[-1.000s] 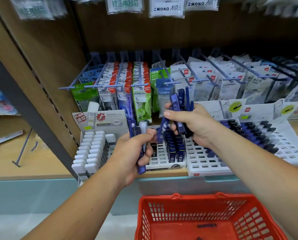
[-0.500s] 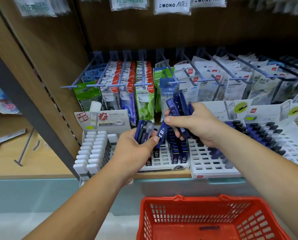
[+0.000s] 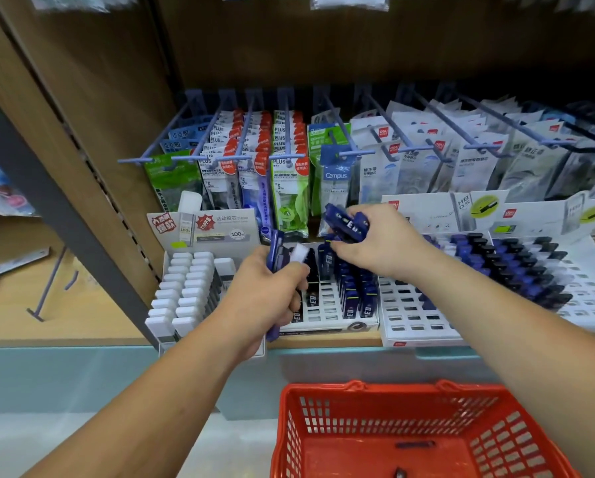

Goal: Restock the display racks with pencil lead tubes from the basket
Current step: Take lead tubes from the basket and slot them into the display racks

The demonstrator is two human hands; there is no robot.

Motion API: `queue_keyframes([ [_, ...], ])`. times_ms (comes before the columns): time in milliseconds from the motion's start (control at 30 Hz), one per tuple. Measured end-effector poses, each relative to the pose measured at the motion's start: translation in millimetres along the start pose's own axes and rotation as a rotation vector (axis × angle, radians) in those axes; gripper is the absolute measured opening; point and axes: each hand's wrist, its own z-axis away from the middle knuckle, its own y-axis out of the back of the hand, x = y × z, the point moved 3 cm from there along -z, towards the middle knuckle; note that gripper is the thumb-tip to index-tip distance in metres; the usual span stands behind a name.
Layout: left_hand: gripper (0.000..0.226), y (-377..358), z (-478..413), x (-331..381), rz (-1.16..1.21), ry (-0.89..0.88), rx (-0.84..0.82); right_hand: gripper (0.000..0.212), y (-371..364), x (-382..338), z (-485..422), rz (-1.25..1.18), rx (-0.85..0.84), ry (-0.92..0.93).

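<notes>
The left hand has its fingers curled tight round a bunch of dark-blue pencil lead tubes, 1 of them white-capped. It holds them upright over the front-left part of the middle rack. The right hand is higher and further back. Its fingers are curled round a second bunch of blue tubes with pale lettering too blurred to read. Whether its fingertips touch the tubes below cannot be told.

The middle rack is a white grid on the shelf, with blue tubes standing in its right columns. Just beside it, the right rack carries blue and black-capped tubes and a header card reading "HB 0.5". The left rack holds white-capped tubes under a card showing "100" and "TOP".

On the pegs behind hang a blue "Campus" packet, "PLUS WHIPER MR" packets marked "5mm", and grey packs with red "deli" logos.

The red basket sits below the shelf, with 1 blue tube lying on its bottom.
</notes>
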Motion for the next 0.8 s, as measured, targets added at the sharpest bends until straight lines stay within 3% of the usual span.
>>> queue_keyframes([
  [200,0.01,13.0,3.7,1.4,0.06,-0.032,0.027,0.025,-8.4,7.7,-7.1,0.134,-0.039,0.054],
  [367,0.015,16.4,7.9,2.8,0.051,-0.012,0.032,0.014,-17.0,1.6,-9.7,0.391,-0.059,0.13],
  [500,0.018,18.9,10.3,3.2,0.051,-0.009,0.03,0.022,-17.8,-2.6,-10.2,0.437,-0.032,0.126],
  [800,0.013,21.8,7.7,-0.3,0.177,0.051,0.005,0.01,-22.3,-8.1,-9.3,0.625,-0.104,0.127],
])
